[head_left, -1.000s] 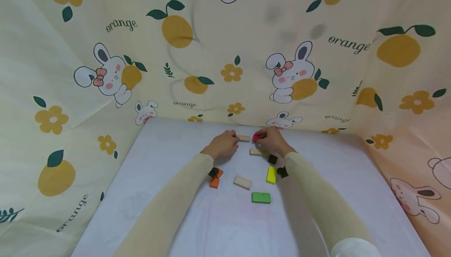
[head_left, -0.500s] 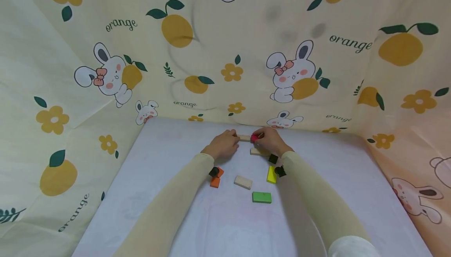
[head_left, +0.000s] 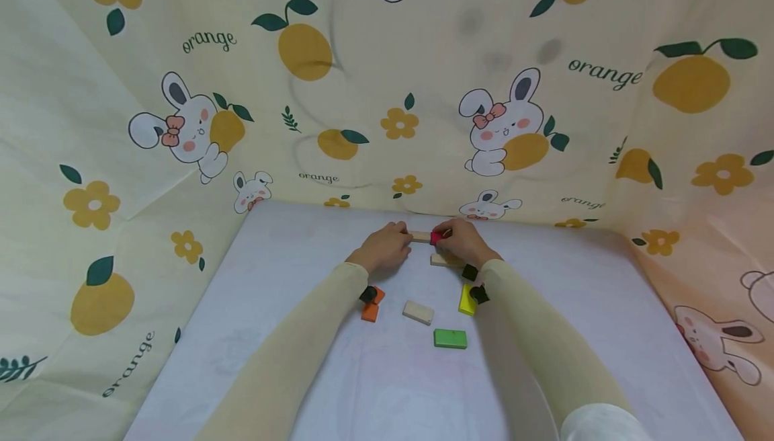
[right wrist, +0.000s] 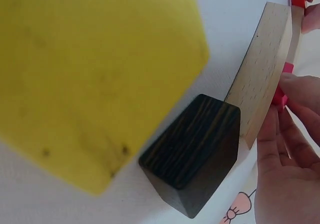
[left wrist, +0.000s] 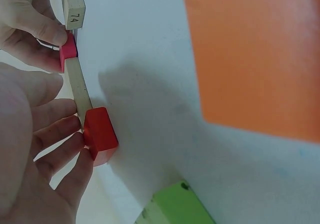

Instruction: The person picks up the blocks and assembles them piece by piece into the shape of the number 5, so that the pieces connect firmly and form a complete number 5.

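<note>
Left hand point(head_left: 383, 247): fingers loosely extended, tips against red block point(left wrist: 100, 134) and strip point(left wrist: 79, 89), no clear grip. Strip runs left-right between the 2 hands, red at its left end. Pink block point(head_left: 435, 238) sits at the right end, in line, no visible gap. 2nd strip point(head_left: 445, 261) lies just nearer the person, roughly parallel. Right hand point(head_left: 462, 241) is the closer 1 to pink: thumb and fingers pinch it, spread only its width. Black block point(head_left: 469, 272) just beside 2nd strip's right end.
</note>
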Demonstrator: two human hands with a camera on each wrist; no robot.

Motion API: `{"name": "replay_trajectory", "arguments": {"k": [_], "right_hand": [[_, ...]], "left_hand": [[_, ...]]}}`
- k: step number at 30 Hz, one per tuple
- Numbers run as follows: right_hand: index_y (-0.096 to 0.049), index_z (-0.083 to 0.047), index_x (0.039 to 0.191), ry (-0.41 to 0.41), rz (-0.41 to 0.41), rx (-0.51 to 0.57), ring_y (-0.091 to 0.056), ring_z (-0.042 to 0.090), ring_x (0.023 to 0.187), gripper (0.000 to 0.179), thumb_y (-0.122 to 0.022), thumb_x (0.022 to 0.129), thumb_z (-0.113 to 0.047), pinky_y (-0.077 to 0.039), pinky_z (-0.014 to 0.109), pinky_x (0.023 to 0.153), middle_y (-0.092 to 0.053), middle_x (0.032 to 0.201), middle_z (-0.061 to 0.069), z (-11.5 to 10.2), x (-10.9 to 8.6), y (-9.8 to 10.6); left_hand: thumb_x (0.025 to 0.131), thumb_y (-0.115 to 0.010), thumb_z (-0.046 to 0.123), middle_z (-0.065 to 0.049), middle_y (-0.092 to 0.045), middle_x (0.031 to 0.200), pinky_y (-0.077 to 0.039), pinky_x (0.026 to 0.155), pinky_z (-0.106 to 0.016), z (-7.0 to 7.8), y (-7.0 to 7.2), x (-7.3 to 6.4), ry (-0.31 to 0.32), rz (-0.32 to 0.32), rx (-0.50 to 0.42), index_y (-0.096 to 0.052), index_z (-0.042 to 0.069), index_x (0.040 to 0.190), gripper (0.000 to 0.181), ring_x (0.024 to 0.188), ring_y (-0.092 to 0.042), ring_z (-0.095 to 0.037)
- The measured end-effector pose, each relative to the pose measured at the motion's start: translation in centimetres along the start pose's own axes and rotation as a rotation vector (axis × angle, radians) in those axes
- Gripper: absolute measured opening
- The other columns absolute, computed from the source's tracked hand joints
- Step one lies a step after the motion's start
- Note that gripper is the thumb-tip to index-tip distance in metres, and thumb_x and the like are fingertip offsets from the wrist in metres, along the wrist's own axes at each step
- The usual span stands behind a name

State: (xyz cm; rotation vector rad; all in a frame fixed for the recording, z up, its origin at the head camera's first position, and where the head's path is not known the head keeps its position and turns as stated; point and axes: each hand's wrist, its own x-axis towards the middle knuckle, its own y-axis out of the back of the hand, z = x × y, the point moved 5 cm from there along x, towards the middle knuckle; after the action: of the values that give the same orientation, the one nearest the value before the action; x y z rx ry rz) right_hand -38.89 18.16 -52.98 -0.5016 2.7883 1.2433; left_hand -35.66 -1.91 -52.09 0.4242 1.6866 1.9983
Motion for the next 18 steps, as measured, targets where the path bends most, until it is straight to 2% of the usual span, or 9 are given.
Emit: {"name": "replay_trajectory", "arguments": {"k": [18], "right_hand": [[-0.072,-0.005,0.139,0.012,-0.007,-0.03,-0.061,0.032,0.111,0.038,-0.074,0.102,-0.012,-0.054,0.048,0.102,-0.068,0.128,0.015,0.19,0.43,-0.19]], "left_hand": [[0.114,-0.058,0.03,-0.003,-0.059,0.137,-0.053,0.104,-0.036,-0.14,-0.07,0.3,-0.008,-0.002,0.01,-0.069,0.011,0.145,0.039,0.12,-0.055,-0.02]]}}
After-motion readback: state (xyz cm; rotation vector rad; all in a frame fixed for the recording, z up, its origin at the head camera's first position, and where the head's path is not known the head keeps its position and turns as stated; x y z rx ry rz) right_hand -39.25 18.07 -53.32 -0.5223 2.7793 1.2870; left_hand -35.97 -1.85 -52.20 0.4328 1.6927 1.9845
